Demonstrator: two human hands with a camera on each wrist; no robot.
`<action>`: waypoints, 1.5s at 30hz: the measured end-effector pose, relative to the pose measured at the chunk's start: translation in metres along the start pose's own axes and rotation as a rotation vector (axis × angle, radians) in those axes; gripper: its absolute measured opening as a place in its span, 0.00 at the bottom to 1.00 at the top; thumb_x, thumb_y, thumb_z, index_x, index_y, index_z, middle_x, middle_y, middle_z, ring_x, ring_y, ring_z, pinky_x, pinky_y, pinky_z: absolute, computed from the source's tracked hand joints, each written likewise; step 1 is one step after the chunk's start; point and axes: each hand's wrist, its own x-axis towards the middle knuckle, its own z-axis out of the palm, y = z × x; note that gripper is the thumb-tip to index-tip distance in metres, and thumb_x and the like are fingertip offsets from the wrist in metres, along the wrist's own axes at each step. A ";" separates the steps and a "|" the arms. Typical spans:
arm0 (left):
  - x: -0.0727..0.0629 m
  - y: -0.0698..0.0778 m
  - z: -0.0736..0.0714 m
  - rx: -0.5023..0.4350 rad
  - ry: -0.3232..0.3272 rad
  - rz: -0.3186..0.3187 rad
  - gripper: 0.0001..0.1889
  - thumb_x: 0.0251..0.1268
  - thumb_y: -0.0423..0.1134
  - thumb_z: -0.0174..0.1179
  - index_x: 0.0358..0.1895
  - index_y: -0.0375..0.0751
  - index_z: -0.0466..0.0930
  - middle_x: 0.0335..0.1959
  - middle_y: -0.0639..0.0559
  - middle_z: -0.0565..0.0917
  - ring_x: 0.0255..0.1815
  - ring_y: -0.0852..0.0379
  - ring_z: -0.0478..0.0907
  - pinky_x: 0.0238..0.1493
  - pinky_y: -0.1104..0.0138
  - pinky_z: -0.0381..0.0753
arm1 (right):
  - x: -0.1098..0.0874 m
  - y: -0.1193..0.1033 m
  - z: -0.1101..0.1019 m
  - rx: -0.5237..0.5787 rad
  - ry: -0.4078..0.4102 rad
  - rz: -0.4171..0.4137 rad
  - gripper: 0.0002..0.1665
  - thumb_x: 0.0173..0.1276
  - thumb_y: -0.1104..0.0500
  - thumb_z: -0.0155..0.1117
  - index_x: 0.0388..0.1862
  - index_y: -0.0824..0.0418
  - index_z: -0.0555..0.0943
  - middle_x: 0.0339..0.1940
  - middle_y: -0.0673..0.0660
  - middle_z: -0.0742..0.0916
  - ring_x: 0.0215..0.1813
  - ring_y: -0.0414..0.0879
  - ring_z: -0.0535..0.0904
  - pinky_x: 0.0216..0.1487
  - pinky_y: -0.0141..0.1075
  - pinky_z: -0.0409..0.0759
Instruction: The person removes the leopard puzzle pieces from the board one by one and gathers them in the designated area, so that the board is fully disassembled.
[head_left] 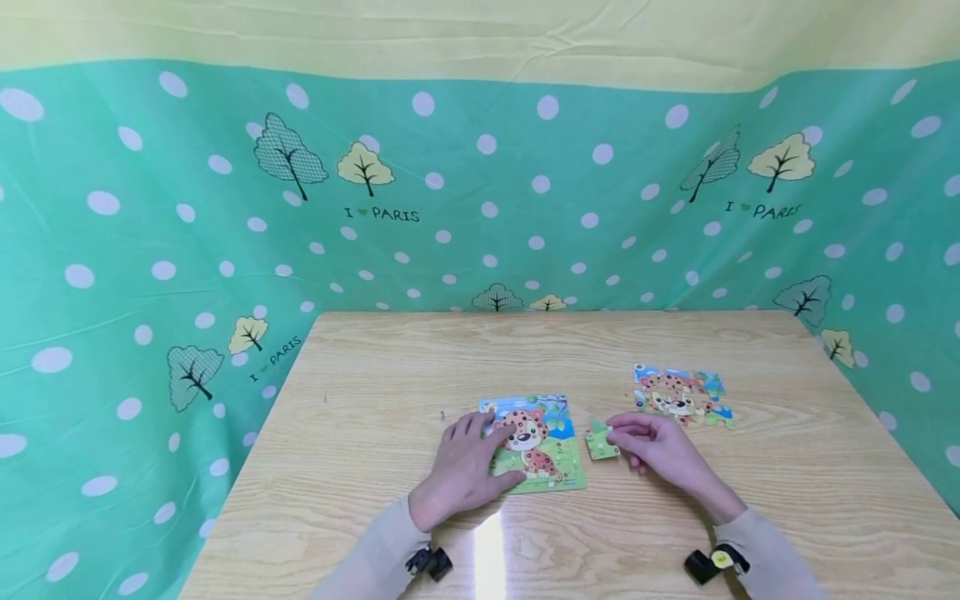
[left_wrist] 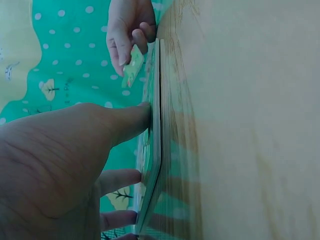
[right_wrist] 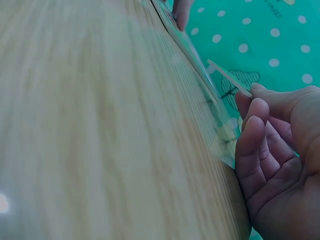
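Note:
My left hand point(head_left: 468, 463) rests on a square leopard picture board point(head_left: 564, 467), its fingers spread over the left side. In the left wrist view the thumb and fingertips press the face of the board point(left_wrist: 156, 125), which lies flat on the table. My right hand point(head_left: 660, 446) pinches a green puzzle piece point(head_left: 600, 442) between thumb and fingers, just right of the board. Seen from the right wrist, the piece point(right_wrist: 229, 77) is held edge-on and tilted at the fingertips, clear of the table, while the other fingers curl loosely.
Beyond my right hand lies a group of joined puzzle pieces point(head_left: 671, 392) showing part of a leopard. The wooden table point(head_left: 390, 358) ends at a green dotted curtain point(head_left: 517, 208) behind and at both sides. A bright reflection crosses the near tabletop.

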 end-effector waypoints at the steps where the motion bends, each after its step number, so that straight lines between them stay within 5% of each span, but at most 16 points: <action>1: 0.000 0.000 0.000 -0.002 0.002 0.001 0.40 0.70 0.69 0.61 0.79 0.55 0.71 0.81 0.38 0.67 0.81 0.34 0.62 0.79 0.34 0.63 | -0.001 0.001 -0.002 -0.010 0.006 0.004 0.24 0.76 0.53 0.71 0.63 0.67 0.83 0.33 0.56 0.90 0.25 0.41 0.80 0.25 0.35 0.84; 21: 0.000 0.001 0.000 -0.001 0.001 -0.003 0.39 0.70 0.68 0.62 0.79 0.55 0.71 0.81 0.39 0.67 0.81 0.35 0.62 0.79 0.35 0.63 | -0.015 0.011 -0.045 -0.210 0.062 0.038 0.22 0.75 0.52 0.72 0.60 0.64 0.86 0.32 0.55 0.89 0.24 0.41 0.79 0.24 0.34 0.82; 27: 0.000 0.001 0.000 0.001 -0.003 -0.005 0.40 0.70 0.68 0.62 0.79 0.55 0.71 0.82 0.39 0.67 0.81 0.35 0.62 0.79 0.35 0.63 | -0.023 0.012 -0.057 -0.361 0.067 0.044 0.22 0.73 0.50 0.74 0.58 0.62 0.88 0.42 0.53 0.91 0.32 0.39 0.80 0.29 0.32 0.79; 33: 0.000 0.000 0.000 -0.001 -0.007 -0.008 0.40 0.70 0.69 0.61 0.80 0.55 0.70 0.82 0.39 0.66 0.82 0.35 0.62 0.79 0.35 0.63 | -0.026 0.015 -0.066 -0.473 0.094 0.015 0.18 0.72 0.48 0.74 0.54 0.56 0.90 0.40 0.49 0.91 0.40 0.35 0.79 0.39 0.30 0.76; 45: -0.001 0.001 0.000 -0.016 -0.007 -0.005 0.39 0.70 0.68 0.62 0.80 0.54 0.71 0.82 0.38 0.66 0.82 0.35 0.62 0.79 0.35 0.63 | -0.020 0.022 -0.068 -0.491 0.112 -0.016 0.18 0.74 0.50 0.73 0.56 0.59 0.89 0.34 0.50 0.85 0.32 0.39 0.72 0.30 0.32 0.71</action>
